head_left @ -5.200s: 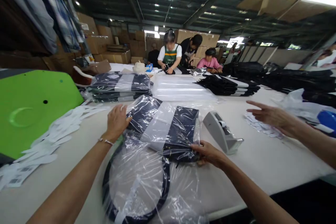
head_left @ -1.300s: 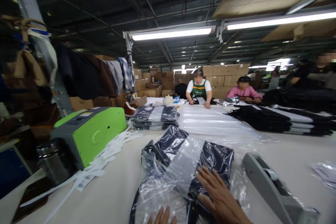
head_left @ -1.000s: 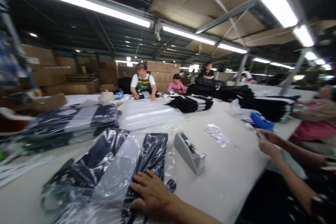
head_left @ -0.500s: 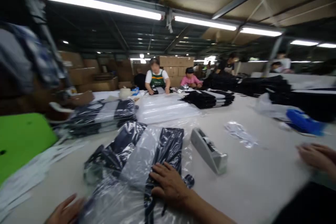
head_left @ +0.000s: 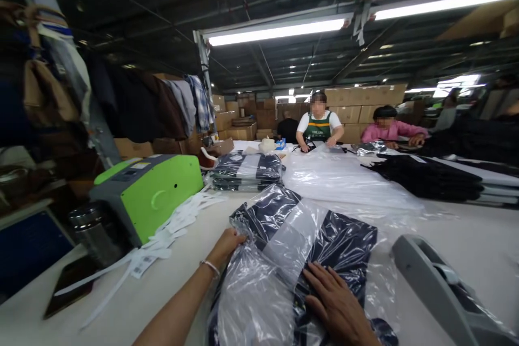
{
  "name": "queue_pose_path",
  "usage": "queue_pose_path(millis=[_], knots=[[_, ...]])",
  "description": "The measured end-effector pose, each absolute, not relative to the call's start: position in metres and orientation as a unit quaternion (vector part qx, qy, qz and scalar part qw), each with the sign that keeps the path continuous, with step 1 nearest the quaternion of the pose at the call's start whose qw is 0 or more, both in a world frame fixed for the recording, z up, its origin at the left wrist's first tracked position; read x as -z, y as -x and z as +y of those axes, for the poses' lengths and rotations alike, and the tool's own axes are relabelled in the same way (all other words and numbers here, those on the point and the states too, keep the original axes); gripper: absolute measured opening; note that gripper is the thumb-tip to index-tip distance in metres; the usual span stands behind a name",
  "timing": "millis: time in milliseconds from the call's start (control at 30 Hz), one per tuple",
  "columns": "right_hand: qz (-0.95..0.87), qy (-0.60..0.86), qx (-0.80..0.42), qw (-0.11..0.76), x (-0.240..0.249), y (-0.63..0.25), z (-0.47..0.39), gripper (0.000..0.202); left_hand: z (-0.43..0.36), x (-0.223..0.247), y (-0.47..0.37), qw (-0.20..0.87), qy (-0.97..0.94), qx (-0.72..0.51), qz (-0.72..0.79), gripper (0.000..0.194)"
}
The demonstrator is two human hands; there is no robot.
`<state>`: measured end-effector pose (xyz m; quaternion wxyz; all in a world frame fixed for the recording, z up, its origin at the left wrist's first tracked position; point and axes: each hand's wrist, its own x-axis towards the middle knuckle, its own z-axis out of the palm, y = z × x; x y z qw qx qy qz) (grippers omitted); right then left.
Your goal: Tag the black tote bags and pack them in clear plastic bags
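A dark folded garment with a pale band lies inside a clear plastic bag on the table before me. My left hand, a bracelet on its wrist, is closed on the bag's left edge. Resting flat across the bag, with fingers stretched out, is my right hand. The right hand covers part of the dark cloth. Just to its right stands a grey tape dispenser.
A green machine stands left, by white label strips, a flask and a phone. Bagged garments and clear plastic sheets lie beyond. Black garments lie right. Two people work across the table.
The view has swung left, bringing the green machine in fully. My left hand has moved up from beside the bag and taken hold of its edge. The right hand stays flat on it.
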<state>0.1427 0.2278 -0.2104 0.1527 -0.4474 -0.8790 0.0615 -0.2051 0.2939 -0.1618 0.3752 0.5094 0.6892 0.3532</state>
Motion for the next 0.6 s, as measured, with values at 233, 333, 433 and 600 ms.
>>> queue_pose_path(millis=[233,333,433,600], knots=[[-0.866,0.477,-0.028,0.151,0.211,-0.123,0.237,0.054,0.290,0.120,0.189,0.164,-0.580,-0.297,0.741,0.044],[-0.865,0.480,-0.023,0.147,0.216,-0.126,0.237,0.053,0.239,0.136,0.171,0.086,-0.689,-0.244,0.677,0.069],[-0.866,0.475,-0.013,0.155,0.218,-0.128,0.236,0.054,0.176,0.180,0.165,0.039,-0.825,-0.119,0.551,0.073],[-0.871,0.466,-0.010,0.156,0.217,-0.128,0.238,0.057,0.122,0.214,0.169,-0.097,-0.869,-0.105,0.474,0.073]])
